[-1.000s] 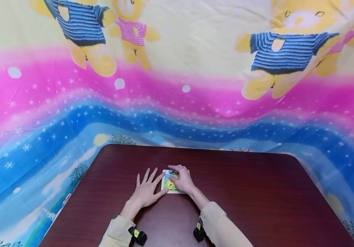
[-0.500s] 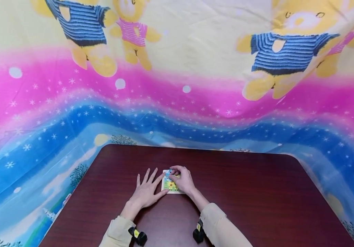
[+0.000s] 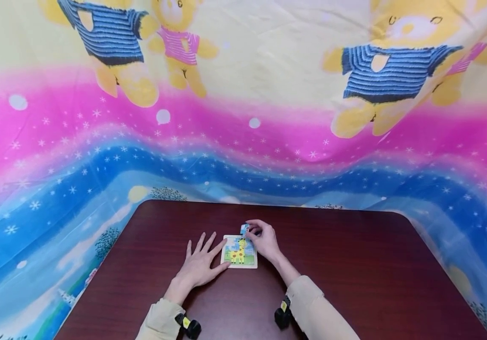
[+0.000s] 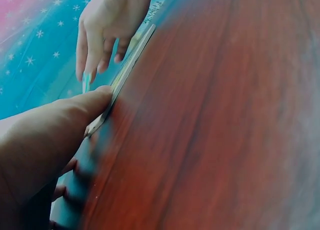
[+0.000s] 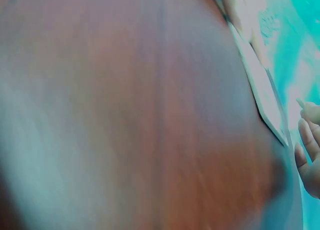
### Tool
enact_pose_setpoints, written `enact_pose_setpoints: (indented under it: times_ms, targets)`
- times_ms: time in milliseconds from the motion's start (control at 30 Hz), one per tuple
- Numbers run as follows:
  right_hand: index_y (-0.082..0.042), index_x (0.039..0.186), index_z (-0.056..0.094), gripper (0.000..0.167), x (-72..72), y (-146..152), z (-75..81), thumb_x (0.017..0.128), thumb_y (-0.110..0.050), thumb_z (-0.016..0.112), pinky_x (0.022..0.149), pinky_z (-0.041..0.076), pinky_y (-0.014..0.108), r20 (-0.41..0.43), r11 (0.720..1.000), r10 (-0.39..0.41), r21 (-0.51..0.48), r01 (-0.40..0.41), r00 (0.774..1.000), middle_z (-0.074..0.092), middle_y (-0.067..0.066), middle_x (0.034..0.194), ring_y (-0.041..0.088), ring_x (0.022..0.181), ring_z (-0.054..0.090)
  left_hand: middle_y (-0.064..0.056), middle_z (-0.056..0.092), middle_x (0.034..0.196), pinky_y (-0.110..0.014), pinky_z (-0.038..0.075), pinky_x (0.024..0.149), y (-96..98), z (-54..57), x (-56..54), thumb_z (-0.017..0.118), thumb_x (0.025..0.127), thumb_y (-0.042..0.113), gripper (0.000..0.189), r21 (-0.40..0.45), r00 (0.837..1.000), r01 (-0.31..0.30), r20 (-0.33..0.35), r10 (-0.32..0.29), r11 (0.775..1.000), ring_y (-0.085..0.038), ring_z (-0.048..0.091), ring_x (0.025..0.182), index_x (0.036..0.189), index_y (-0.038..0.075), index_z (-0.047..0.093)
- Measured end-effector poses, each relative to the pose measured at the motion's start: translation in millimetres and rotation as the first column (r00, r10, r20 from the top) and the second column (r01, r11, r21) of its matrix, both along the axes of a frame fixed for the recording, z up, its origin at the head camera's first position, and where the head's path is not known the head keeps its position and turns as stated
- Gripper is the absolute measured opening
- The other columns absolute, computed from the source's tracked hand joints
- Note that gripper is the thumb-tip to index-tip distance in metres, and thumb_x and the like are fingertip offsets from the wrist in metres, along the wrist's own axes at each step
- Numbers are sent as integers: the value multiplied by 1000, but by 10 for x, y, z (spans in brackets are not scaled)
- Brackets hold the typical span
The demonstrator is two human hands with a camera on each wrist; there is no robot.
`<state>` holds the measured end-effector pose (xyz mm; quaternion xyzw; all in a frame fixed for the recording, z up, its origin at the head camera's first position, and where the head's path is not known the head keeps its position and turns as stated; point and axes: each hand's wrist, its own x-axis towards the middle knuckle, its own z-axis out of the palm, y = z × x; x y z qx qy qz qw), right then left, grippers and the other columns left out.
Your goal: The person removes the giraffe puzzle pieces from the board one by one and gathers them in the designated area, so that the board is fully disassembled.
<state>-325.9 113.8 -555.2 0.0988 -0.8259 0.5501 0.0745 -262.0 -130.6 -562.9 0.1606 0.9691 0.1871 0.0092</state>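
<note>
A small square jigsaw puzzle with a yellow giraffe, green ground and a pale border lies flat in the middle of the table. My left hand rests at its left side, fingers spread, with thumb and index fingertip on the border. In the left wrist view the thumb presses the board's edge. My right hand pinches a blue and white puzzle piece between thumb and index finger, just beyond the board's far edge. The left wrist view shows that piece edge-on under the right fingertips.
The dark red-brown table spreads around both hands. A patterned cloth with bears and snowflakes hangs behind and beside it. Each sleeve carries a black wrist camera, the left one and the right one.
My right hand has lifted a blue piece off the puzzle and moved it up and to the right, uncovering the giraffe. My left hand has stayed in place.
</note>
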Motion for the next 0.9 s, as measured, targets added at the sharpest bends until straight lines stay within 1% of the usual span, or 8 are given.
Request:
enact_pose_setpoints:
  times_ms: [100, 167, 367, 533, 667, 800, 900]
  targets:
    - [2, 132, 76, 32, -36, 139, 19, 99, 2, 76, 76, 54, 21, 1, 1000, -25, 3, 25, 1000, 77, 18, 107, 18, 91, 69, -11, 30, 183, -82, 14, 130, -10, -5, 5, 61, 104, 68, 77, -1, 1000, 6, -1, -6, 1000, -46, 19, 171, 170, 33, 45]
    - [2, 132, 76, 33, -54, 235, 35, 100, 2, 76, 77, 54, 22, 5, 999, -45, 7, 45, 999, 77, 19, 108, 21, 92, 70, -11, 30, 183, -82, 14, 130, -15, -10, 3, 61, 104, 68, 77, 5, 1000, 11, -9, -11, 1000, -46, 20, 171, 170, 33, 45]
    - [4, 134, 76, 33, -121, 549, 19, 101, 3, 74, 81, 55, 22, 30, 993, -115, 32, 114, 993, 79, 22, 111, 31, 102, 73, -12, 31, 182, -81, 14, 130, -36, -42, 1, 64, 103, 65, 77, 17, 999, 18, -34, -17, 1000, -46, 21, 171, 170, 32, 45]
    - [3, 137, 75, 34, -167, 801, -10, 102, 1, 74, 82, 54, 20, 57, 984, -169, 74, 164, 984, 80, 22, 114, 31, 104, 73, -10, 28, 184, -80, 11, 132, -59, -48, 1, 63, 103, 67, 78, 15, 1000, 15, -17, -15, 1000, -44, 17, 172, 171, 34, 43]
    - [3, 139, 73, 35, -199, 967, -10, 104, 1, 71, 83, 54, 25, 67, 975, -199, 116, 190, 978, 79, 23, 116, 33, 107, 71, -10, 28, 184, -79, 10, 132, -68, -46, -5, 62, 103, 68, 78, 20, 1000, 12, -16, -12, 1000, -44, 15, 173, 171, 34, 42]
    - [3, 142, 71, 37, -224, 1067, -23, 106, 1, 68, 85, 55, 31, 91, 969, -214, 143, 200, 973, 78, 24, 120, 35, 110, 70, -10, 29, 183, -80, 10, 132, -64, -51, -8, 62, 103, 67, 78, 28, 1000, 12, -27, -11, 1000, -44, 16, 172, 170, 33, 44]
    - [2, 143, 71, 37, -226, 1085, -55, 106, 1, 68, 83, 53, 29, 108, 967, -226, 148, 209, 968, 77, 23, 121, 33, 107, 68, -10, 30, 183, -80, 11, 132, -57, -65, -9, 62, 103, 67, 77, 28, 999, 16, -34, -15, 999, -45, 18, 172, 170, 33, 45]
